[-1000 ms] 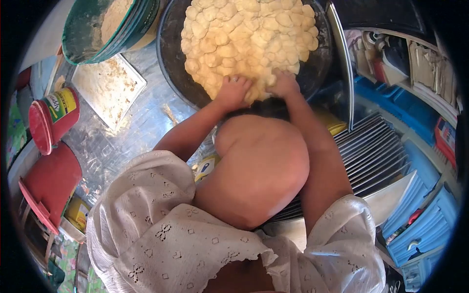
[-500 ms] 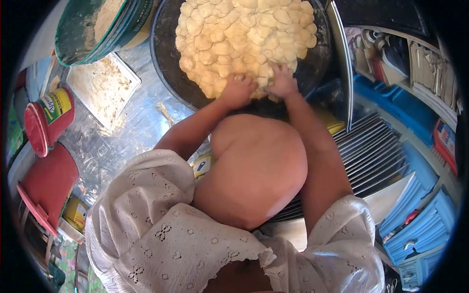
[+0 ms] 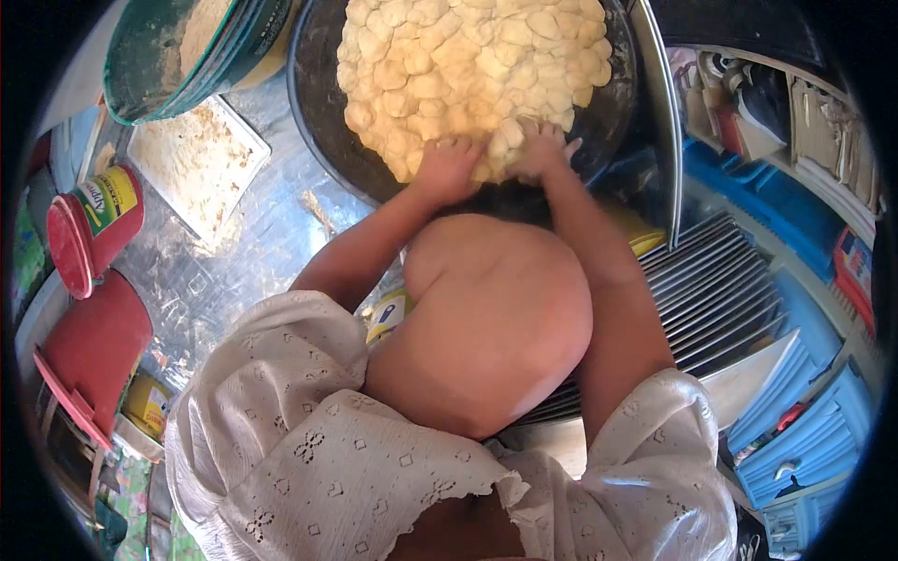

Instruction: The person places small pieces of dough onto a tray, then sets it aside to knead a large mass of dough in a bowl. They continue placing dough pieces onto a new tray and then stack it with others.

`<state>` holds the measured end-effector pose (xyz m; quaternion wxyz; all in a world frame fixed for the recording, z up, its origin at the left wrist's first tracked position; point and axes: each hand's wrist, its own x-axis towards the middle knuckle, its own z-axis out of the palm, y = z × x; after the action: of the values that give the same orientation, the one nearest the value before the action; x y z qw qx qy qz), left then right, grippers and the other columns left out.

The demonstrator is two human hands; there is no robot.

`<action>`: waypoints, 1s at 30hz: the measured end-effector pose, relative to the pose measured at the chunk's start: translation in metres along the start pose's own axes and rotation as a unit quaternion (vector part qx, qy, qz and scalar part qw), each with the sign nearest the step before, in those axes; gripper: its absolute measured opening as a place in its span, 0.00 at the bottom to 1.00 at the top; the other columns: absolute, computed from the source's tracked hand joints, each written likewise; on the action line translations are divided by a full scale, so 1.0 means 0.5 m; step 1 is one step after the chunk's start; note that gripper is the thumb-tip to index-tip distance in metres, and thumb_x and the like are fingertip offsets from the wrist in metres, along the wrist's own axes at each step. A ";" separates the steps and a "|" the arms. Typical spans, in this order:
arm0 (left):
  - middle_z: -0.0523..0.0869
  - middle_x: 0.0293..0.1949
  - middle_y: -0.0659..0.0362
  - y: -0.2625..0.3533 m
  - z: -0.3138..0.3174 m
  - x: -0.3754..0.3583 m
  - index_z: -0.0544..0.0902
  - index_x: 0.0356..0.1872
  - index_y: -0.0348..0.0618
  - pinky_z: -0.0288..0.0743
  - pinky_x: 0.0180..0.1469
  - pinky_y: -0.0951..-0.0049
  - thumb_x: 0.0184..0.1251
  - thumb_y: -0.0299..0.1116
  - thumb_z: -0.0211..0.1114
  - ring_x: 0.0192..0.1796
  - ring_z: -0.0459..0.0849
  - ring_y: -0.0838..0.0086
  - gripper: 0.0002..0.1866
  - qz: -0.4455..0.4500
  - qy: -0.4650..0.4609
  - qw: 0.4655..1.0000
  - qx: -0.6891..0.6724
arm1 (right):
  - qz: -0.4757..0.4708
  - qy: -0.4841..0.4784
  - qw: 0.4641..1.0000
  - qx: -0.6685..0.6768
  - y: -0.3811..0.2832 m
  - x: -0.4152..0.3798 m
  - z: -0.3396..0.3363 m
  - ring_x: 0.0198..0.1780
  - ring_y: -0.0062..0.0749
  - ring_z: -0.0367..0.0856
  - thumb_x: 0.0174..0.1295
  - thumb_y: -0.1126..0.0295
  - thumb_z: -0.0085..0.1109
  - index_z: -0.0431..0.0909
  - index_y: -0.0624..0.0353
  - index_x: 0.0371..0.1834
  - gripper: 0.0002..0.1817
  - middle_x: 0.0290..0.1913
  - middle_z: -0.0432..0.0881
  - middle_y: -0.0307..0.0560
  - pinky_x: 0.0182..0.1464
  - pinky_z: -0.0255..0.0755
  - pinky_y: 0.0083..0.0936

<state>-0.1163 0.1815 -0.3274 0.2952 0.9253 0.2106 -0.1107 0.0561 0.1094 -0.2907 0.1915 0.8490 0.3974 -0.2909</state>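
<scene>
A heap of pale dough pieces [image 3: 468, 75], pressed together in overlapping rounds, fills most of a large black basin [image 3: 318, 122]. At the heap's near edge, my left hand [image 3: 451, 170] lies on the dough, its fingers slightly apart and pointing away from me. My right hand [image 3: 543, 152] touches the same edge a little farther right, fingers spread, one of them sticking out to the side. Between the two hands a paler dough lump [image 3: 508, 138] stands up from the heap, against the right hand's fingers. The undersides of both hands are hidden.
Left of the basin are stacked green buckets [image 3: 168, 56] and a crumb-covered white tray [image 3: 201, 168] on a metal surface [image 3: 271, 224]. Red buckets [image 3: 98, 224] stand farther left. A stack of metal trays [image 3: 716, 294] and blue crates [image 3: 814, 430] are on the right.
My right hand has shifted slightly, with one finger now stretched out to the right. The pale lump between the hands stands out more. My left hand has moved slightly left.
</scene>
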 end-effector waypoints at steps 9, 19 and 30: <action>0.63 0.69 0.57 0.012 0.017 0.052 0.56 0.72 0.63 0.66 0.51 0.49 0.44 0.49 0.73 0.61 0.73 0.56 0.50 0.084 0.081 0.989 0.088 | -0.040 -0.005 0.999 -0.026 0.011 -0.002 0.018 0.68 0.52 0.62 0.28 0.55 0.80 0.61 0.43 0.66 0.54 0.67 0.62 0.51 0.61 0.67 0.51; 0.71 0.61 0.57 0.008 -0.011 0.048 0.64 0.66 0.54 0.69 0.49 0.53 0.41 0.43 0.76 0.58 0.75 0.60 0.46 0.066 -0.044 0.997 0.027 | -0.049 -0.113 0.992 0.001 -0.016 -0.012 0.004 0.64 0.51 0.68 0.31 0.60 0.80 0.61 0.40 0.66 0.52 0.63 0.65 0.48 0.59 0.70 0.45; 0.79 0.47 0.53 -0.034 -0.003 0.102 0.76 0.52 0.45 0.73 0.53 0.64 0.44 0.35 0.72 0.51 0.78 0.57 0.29 0.052 -0.024 0.978 -0.199 | -0.065 -0.101 0.966 0.227 0.051 0.052 0.038 0.54 0.47 0.78 0.38 0.69 0.70 0.71 0.45 0.61 0.39 0.56 0.76 0.54 0.55 0.73 0.37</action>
<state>-0.0786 0.2115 -0.3514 0.4842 0.8546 0.1728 -0.0734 0.0831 0.0980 -0.3197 0.0133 0.8087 0.3541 -0.4695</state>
